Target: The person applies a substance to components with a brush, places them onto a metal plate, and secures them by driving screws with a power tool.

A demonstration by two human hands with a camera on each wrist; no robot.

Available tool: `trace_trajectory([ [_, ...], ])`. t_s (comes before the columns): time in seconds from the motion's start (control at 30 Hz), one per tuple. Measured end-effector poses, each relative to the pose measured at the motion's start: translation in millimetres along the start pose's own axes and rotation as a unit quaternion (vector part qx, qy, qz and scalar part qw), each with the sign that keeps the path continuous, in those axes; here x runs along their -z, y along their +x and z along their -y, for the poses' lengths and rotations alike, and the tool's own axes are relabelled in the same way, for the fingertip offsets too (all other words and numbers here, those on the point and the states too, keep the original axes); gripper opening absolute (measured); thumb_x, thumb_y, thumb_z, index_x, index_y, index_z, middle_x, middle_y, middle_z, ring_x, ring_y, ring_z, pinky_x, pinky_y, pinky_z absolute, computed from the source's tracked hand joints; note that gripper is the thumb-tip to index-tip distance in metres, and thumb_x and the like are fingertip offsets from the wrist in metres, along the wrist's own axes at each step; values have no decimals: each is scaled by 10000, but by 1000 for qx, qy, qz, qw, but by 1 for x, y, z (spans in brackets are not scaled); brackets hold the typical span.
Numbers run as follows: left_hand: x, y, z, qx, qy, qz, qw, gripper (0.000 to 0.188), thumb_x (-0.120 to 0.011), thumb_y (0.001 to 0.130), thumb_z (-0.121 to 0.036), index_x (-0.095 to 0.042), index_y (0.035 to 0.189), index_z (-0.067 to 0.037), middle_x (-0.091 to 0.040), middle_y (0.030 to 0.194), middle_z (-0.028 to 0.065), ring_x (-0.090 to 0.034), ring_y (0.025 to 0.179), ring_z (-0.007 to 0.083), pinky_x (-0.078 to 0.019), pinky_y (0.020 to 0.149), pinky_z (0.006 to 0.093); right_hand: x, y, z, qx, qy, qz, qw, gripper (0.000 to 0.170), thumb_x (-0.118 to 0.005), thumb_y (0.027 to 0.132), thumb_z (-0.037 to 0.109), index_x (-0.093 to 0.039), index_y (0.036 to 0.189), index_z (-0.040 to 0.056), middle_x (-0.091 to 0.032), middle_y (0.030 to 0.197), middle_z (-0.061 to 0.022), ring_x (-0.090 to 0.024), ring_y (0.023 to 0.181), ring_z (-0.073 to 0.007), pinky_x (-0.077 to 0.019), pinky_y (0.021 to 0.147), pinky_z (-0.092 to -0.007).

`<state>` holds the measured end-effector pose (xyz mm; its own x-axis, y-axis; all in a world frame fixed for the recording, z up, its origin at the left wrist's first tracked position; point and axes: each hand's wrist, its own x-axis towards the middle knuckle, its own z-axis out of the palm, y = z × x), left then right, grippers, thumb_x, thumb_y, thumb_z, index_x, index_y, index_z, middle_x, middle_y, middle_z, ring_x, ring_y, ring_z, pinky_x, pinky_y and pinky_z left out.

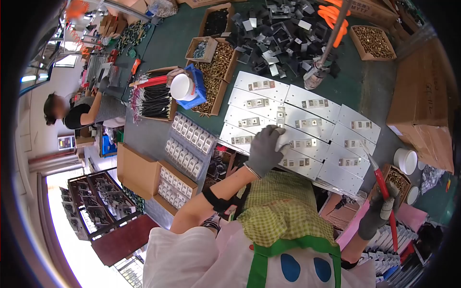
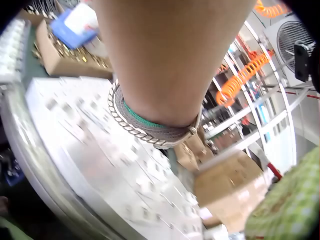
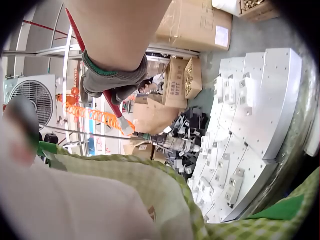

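Observation:
My left hand (image 1: 265,149), in a grey glove with white on it, is over the metal plates with its fingers curled. A small metal bracket (image 1: 281,115) sticks out at its fingertips, turned crosswise to the others; the grip is partly hidden by the hand. Overlapping flat silver plates (image 1: 314,111) bear small metal brackets (image 1: 307,123) in rows. My gloved right hand (image 1: 379,211) grips a long red-handled tool (image 1: 381,182) at the right of the plates. Its slim metal tip points toward the nearest plate. In the right wrist view the red tool (image 3: 111,102) passes through the fingers.
Behind the plates lie a heap of black brackets (image 1: 283,33) and a box of brass screws (image 1: 372,42). Left are trays of white parts (image 1: 192,134), a blue bin (image 1: 197,86) and black cables (image 1: 156,103). A carton (image 1: 420,105) stands right. Another person (image 1: 79,110) is at far left.

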<state>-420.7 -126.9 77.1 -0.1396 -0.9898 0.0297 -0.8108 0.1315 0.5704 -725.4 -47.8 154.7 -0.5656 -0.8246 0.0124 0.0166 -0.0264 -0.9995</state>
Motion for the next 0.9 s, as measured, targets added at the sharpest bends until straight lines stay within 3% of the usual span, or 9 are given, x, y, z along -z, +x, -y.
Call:
trace_trajectory([
  [0.23, 66, -79, 141, 200, 62, -170, 963, 239, -665, 702, -147, -578, 909, -65, -556, 898, 90, -585, 766, 266, -482, 636, 359, -87, -22, 18, -8, 20, 144, 989, 417, -576, 797, 356, -564, 998, -10, -575, 772, -113, -493, 554, -106, -385, 475, -211],
  [0.27, 63, -78, 145, 172, 69, -184, 965, 275, -678, 695, -167, -582, 930, -61, -565, 871, 89, -588, 719, 258, -484, 616, 354, -99, -28, 21, -9, 16, 144, 989, 413, -571, 803, 351, -563, 1001, -11, -577, 780, -120, -496, 555, -106, -386, 474, -212],
  [0.4, 40, -32, 91, 155, -61, -71, 984, 373, -693, 698, -236, -584, 1015, -73, -582, 840, 101, -594, 673, 277, -487, 599, 362, -130, -46, 33, 8, 19, 167, 986, 398, -551, 825, 337, -559, 998, -21, -580, 791, -130, -503, 559, -111, -384, 472, -217],
  [0.43, 22, -17, 82, 121, -17, -51, 991, 422, -697, 707, -261, -552, 1069, -98, -592, 832, 50, -598, 659, 194, -484, 574, 320, -136, -51, 38, 6, 21, 156, 988, 405, -580, 805, 349, -566, 993, -9, -577, 757, -108, -503, 552, -105, -397, 472, -206],
  [0.57, -6, 47, 36, 146, 91, 182, 968, 644, -624, 750, -426, -393, 1192, -19, -567, 958, 132, -621, 793, 296, -492, 670, 388, -138, -63, 44, 19, 22, 131, 991, 388, -555, 817, 329, -562, 994, -16, -577, 751, -110, -505, 550, -109, -390, 468, -204],
  [0.67, -32, 66, 41, 154, 99, 192, 964, 558, -622, 755, -381, -408, 1140, -39, -588, 969, 137, -619, 836, 305, -496, 709, 375, -131, -68, 49, 26, 16, 98, 995, 377, -542, 821, 315, -562, 995, -18, -576, 734, -103, -508, 553, -109, -392, 471, -201],
  [0.77, -21, 70, 43, 211, -2, 181, 960, 590, -640, 735, -353, -396, 1173, -42, -623, 919, 133, -621, 843, 300, -495, 712, 368, -121, -70, 51, 22, 21, 66, 997, 370, -547, 824, 308, -563, 994, -20, -578, 724, -91, -508, 555, -108, -401, 479, -206],
  [0.83, -18, 58, 58, 143, -252, 120, 950, 558, -628, 770, -275, -397, 1215, -29, -630, 909, 113, -622, 828, 257, -496, 736, 348, -113, -68, 49, 17, 31, 55, 998, 370, -551, 826, 306, -563, 998, -21, -580, 727, -88, -512, 563, -109, -408, 492, -208],
  [0.9, 6, 53, 52, 165, -577, 217, 770, 518, -627, 799, -272, -425, 1202, -17, -578, 1035, 97, -577, 919, 186, -486, 785, 335, -107, -67, 47, -1, 33, 65, 997, 365, -560, 827, 295, -561, 1006, -23, -581, 733, -85, -518, 578, -109, -413, 506, -214],
])
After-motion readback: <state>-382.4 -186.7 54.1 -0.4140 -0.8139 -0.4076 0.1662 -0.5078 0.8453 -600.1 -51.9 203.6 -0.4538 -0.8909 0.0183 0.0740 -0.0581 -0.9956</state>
